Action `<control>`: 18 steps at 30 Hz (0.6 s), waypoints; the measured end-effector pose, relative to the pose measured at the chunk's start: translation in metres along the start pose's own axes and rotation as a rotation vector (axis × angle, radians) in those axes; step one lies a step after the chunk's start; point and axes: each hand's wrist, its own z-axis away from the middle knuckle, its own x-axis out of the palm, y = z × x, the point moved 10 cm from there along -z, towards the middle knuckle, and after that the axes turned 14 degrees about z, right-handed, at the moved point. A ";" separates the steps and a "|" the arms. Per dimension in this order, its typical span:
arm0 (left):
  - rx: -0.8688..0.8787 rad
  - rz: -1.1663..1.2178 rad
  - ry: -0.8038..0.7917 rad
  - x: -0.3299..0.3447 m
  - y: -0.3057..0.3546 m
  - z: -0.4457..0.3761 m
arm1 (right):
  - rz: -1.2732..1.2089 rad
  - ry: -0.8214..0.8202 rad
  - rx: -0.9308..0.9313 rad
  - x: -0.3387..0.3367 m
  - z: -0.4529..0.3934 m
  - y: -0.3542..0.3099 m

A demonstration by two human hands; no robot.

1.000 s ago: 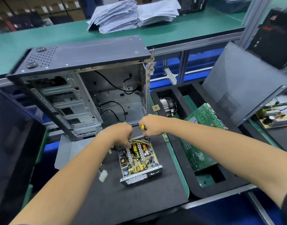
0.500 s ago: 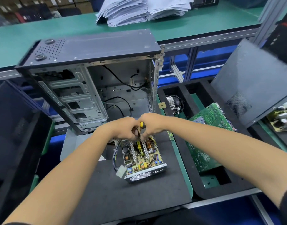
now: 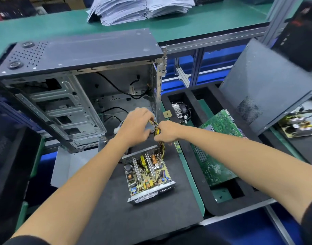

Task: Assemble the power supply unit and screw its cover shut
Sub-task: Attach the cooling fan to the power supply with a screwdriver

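The open metal power supply unit with its exposed yellow circuit board sits on the black foam mat. Above its far end, the left hand and right hand each pinch the yellow-and-black wire bundle, fingers curled tight around it.

Readable text: none in this view.
power supply unit front panel: pale marking, too small to read.
papers: print too blurred to read.
black box: red marking, blurred, not legible.
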 end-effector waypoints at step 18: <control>-0.299 0.533 -0.438 0.068 -0.037 0.039 | 0.032 -0.125 0.089 0.007 -0.026 -0.008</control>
